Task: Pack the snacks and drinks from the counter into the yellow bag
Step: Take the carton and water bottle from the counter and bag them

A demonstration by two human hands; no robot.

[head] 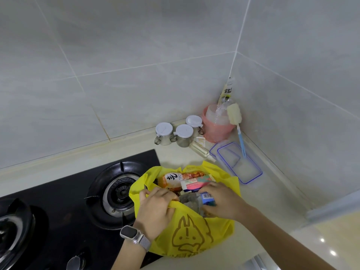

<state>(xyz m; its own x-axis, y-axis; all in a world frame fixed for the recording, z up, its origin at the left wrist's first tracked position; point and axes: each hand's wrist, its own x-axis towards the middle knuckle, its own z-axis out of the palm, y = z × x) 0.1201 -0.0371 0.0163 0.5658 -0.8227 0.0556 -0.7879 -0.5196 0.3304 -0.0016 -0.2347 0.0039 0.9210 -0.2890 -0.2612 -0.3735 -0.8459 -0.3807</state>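
Single head-worn wide-angle view, looking steeply down and forward, close above pale stone bench [272, 203], facing grey tiled wall corner [234, 53]

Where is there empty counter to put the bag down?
Bare counter lies right of the yellow bag, toward the side wall. A smaller strip runs between the stove and back wall. The corner is crowded: jars, pink tub, clear lids.

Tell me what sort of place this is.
Most likely a home kitchen counter: a black gas hob set into the worktop, lidded glass jars against the tiled wall, and a bottle brush in the corner.
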